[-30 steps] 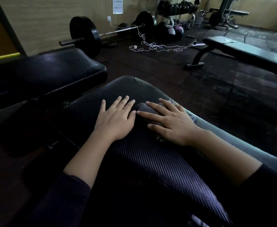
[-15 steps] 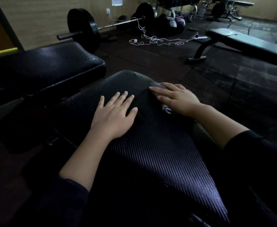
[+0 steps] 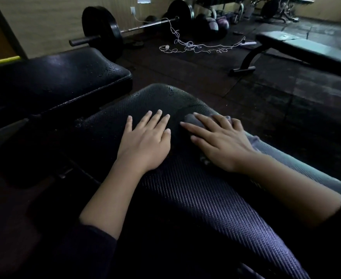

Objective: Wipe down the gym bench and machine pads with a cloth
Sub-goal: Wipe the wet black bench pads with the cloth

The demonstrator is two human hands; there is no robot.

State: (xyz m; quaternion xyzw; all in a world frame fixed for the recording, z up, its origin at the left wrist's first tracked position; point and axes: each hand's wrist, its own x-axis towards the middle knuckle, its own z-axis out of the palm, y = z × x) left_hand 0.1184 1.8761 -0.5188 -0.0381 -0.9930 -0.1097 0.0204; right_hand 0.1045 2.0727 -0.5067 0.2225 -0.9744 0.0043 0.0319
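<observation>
Textured pad [image 3: 195, 208] — dark, ribbed vinyl, running from near centre to the far rounded end; water beads show at that far end, so I judge it not yet wiped there.

Cloth [image 3: 191, 120] — grey, bunched, lying on the right side of the pad, mostly hidden under the right hand.

Right hand [image 3: 220, 141] — fingers straight and spread, pressing the cloth flat to the pad, likely to give the wipe broad contact.

Left hand [image 3: 145, 139] — flat, fingers extended, holding nothing; rests on the pad just left of the cloth, apparently to brace the body.

Smooth pad [image 3: 54, 77] — black, far left, wet specks near its right edge; probably awaiting wiping.

Flat bench [image 3: 310, 49] — far right, well apart.

Barbell [image 3: 105, 31] — far, on the floor by the wall, tangled white cord [image 3: 195, 45] near it.
</observation>
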